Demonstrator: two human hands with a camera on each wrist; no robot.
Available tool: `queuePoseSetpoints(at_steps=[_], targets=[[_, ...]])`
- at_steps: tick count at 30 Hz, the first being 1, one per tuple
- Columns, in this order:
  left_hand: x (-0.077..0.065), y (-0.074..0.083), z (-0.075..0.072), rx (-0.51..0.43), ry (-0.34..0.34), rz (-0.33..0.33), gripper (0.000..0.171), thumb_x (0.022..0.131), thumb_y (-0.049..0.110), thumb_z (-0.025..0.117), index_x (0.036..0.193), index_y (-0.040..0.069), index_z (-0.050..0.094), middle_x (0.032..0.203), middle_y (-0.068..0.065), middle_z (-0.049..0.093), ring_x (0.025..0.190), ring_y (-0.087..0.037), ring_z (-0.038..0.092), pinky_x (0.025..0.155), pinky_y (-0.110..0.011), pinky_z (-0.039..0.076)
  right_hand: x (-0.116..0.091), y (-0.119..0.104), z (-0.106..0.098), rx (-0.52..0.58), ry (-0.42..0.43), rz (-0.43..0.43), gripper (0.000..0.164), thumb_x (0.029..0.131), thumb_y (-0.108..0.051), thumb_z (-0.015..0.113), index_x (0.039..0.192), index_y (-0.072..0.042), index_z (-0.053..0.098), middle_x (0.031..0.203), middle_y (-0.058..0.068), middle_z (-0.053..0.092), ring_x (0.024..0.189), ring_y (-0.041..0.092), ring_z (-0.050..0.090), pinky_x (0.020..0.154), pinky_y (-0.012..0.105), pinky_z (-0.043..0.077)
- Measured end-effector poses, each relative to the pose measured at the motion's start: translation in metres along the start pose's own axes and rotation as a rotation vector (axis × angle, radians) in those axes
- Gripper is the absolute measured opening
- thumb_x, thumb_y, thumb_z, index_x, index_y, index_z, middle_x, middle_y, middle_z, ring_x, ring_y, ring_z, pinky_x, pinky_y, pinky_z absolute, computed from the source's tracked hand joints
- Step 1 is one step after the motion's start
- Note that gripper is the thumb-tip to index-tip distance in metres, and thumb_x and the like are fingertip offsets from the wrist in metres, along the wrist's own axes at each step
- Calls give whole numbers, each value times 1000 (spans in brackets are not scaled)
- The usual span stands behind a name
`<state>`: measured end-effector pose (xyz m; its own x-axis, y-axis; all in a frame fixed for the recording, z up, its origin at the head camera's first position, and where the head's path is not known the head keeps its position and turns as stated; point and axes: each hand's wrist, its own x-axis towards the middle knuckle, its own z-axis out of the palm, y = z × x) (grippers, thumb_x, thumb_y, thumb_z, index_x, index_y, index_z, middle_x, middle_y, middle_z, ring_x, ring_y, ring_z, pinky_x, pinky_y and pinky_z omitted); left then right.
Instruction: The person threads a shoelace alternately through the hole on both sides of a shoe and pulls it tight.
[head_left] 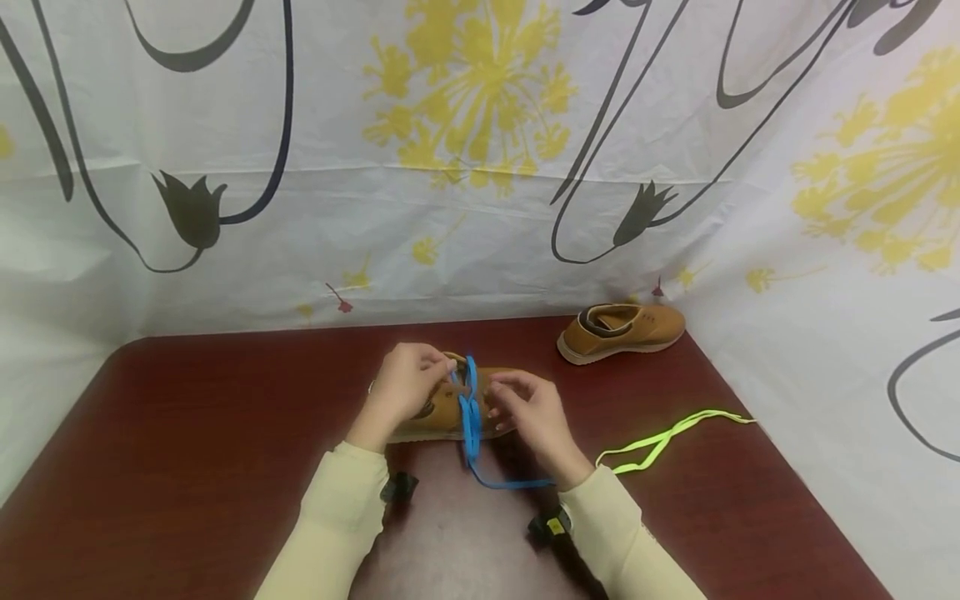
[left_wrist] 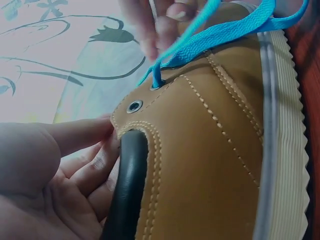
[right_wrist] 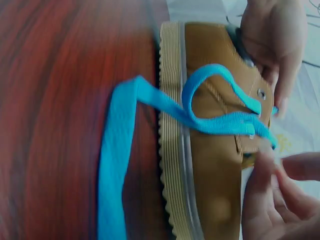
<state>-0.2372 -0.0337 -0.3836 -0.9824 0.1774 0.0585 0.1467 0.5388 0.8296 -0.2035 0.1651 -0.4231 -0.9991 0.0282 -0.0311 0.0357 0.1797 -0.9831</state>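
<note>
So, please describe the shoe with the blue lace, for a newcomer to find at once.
On the dark red table, look between the left hand and the right hand. A tan shoe sits there. Its bright blue lace sets it apart from the other tan shoe, in the table's far right corner, which shows no lace.

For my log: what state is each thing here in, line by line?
Near shoe: upright on the table, partly laced, one eyelet bare.
Blue lace: partly threaded, loose length trailing onto the table.
Far shoe: upright, no lace visible.
Yellow-green lace: lying loose.
Left hand: fingers pinching the near shoe's edge.
Right hand: fingers bent near the blue lace; grip unclear.
</note>
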Motion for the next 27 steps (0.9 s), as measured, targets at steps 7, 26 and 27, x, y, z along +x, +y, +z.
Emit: queuePoseSetpoints(at_steps=[7,26,27], targets=[[2,1,-6,-96,44,6,23,100,24,65,98,4,76,85,-8,77,74,-14,73,67,-27,53,4,8,-1,-66,-200,-28,29,101,-9,59,128,2,65,111,23,70,57,12,64,59,26,58],[5,-9,-32,-333,329,37,27,101,24,65,106,-1,74,93,-19,76,72,-11,71,71,-25,61,4,9,-1,-41,-241,-12,30,102,-14,61,125,4,63,104,22,70,61,13,66,61,26,58],[5,-9,-33,-341,343,37,28,101,24,64,107,-1,73,94,-20,76,72,-10,71,71,-25,61,4,9,-1,-42,-243,-13,30,102,-15,61,125,4,63,104,21,70,61,13,66,61,26,58]])
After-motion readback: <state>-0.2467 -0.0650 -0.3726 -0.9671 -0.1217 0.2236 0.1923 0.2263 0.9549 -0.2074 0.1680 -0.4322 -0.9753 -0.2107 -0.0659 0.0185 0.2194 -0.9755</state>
